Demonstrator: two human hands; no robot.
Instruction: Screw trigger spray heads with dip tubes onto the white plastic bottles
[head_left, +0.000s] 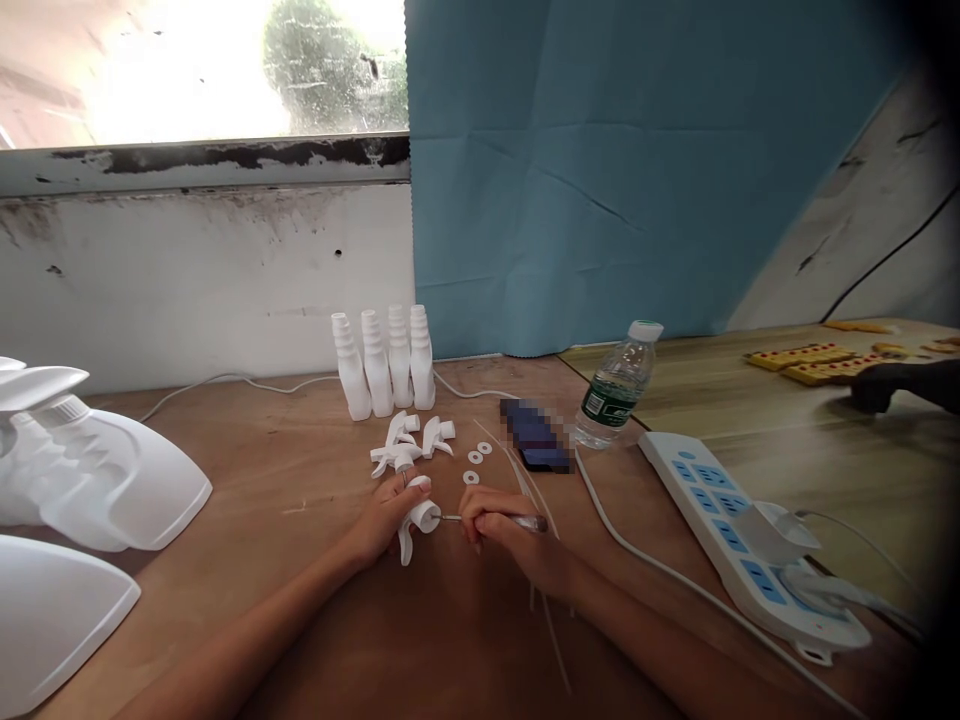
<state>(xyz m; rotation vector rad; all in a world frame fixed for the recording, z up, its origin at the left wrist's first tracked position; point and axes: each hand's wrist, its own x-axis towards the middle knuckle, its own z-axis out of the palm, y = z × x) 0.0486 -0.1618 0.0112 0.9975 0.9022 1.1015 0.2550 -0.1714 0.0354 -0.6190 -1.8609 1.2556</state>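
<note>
My left hand (pixel 384 522) is closed around a white trigger sprayer head (pixel 424 515), its round collar facing right. In my right hand (pixel 495 515) is a screwdriver (pixel 529 522), held with the fingers wrapped round the handle. Its thin metal shaft points left, and the tip reaches the collar opening; I cannot tell how far in it goes. Several other white sprayer heads (pixel 439 437) lie just beyond my left hand. A few flat white washers (pixel 471 478) rest beyond my right hand. Thin translucent tubes (pixel 555 650) run along the table beside and under my right wrist.
Several white bottles (pixel 380 375) stand near the wall. A phone (pixel 544 450), a water bottle (pixel 616 385) and a power strip (pixel 720 510) with plugs sit to the right, with a white cable (pixel 622 545) crossing the table. Large white plastic pieces (pixel 142 470) are at left.
</note>
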